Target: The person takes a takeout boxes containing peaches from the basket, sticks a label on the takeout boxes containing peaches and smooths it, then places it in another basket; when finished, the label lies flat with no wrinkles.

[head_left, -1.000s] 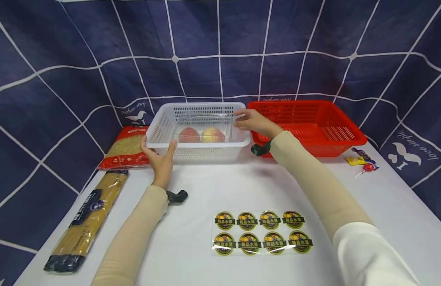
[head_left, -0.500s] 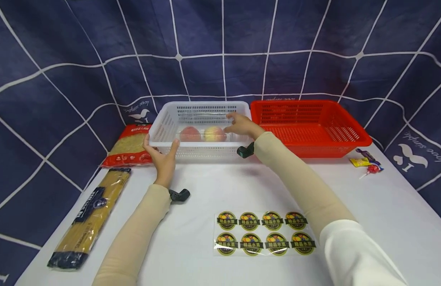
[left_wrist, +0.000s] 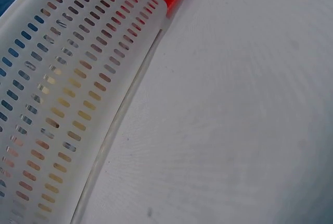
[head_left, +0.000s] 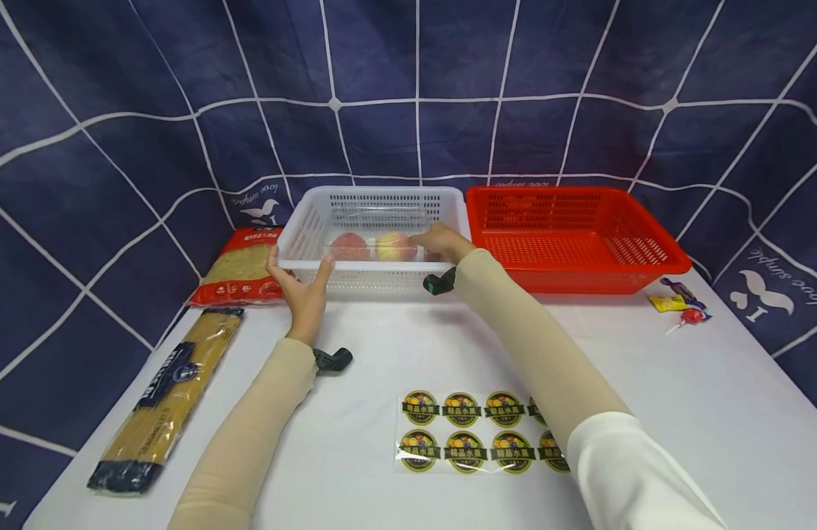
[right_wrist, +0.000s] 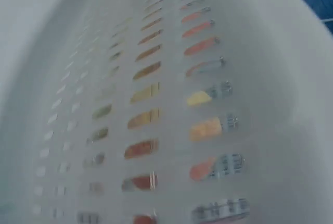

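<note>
A white plastic basket (head_left: 382, 276) stands at the middle back. Inside it lie a reddish peach (head_left: 349, 246) and a yellow-pink peach (head_left: 390, 248), seen through a clear plastic box (head_left: 382, 213). My left hand (head_left: 304, 298) touches the basket's front left corner, thumb and fingers spread at the rim. My right hand (head_left: 444, 241) reaches over the front right of the basket, a fingertip at the right side of the yellow-pink peach; its other fingertips are hidden. Both wrist views show only the basket's slotted wall (left_wrist: 78, 83), with fruit colours behind the slots.
A red basket (head_left: 574, 280) stands right of the white one, with candies (head_left: 670, 302) near its front right corner. At left lie a red noodle bag (head_left: 239, 269) and a spaghetti pack (head_left: 173, 397). A sticker sheet (head_left: 481, 434) lies in front. A blue cloth (head_left: 382, 66) hangs behind.
My right hand has moved left and down, from the clear box's right edge to the yellow-pink peach. The left hand stays at the basket's corner. The head view shifted slightly.
</note>
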